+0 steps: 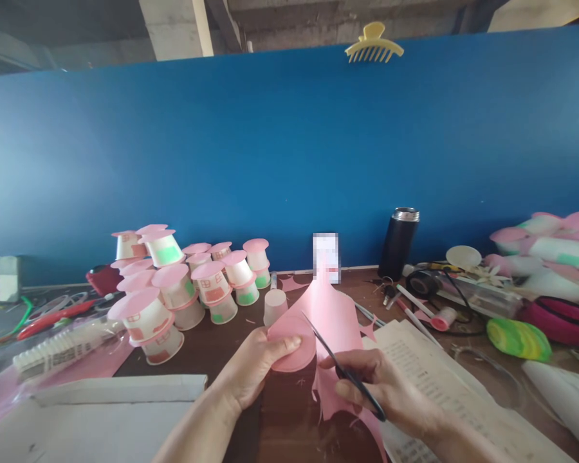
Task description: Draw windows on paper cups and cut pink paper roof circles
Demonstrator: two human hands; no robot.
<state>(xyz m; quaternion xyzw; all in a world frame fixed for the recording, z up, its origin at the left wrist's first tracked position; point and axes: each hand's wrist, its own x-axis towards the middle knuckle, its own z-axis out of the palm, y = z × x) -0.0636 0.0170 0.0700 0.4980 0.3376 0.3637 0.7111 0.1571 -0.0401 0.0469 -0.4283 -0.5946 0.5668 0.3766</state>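
Note:
Pinched in my left hand (pixel 251 363) is a sheet of pink paper (pixel 340 315), held by a rounded, partly cut portion with my thumb on top. My right hand (pixel 376 386) grips a pair of scissors (pixel 354 382) with dark handles. The blades point up and left and lie along the edge of the rounded portion. The lower part of the sheet has jagged, curved cut edges and hangs under my right hand. Just beyond my left hand stands an upturned small paper cup (pixel 275 307).
Stacked paper cups (pixel 147 321) with pink disc tops stand on the left, near a white box (pixel 101 418). A black flask (pixel 399 244), printed paper (pixel 429 379), a green-yellow item (pixel 518 339) and more cups (pixel 562 251) lie right. A blue partition (pixel 270 161) rises behind.

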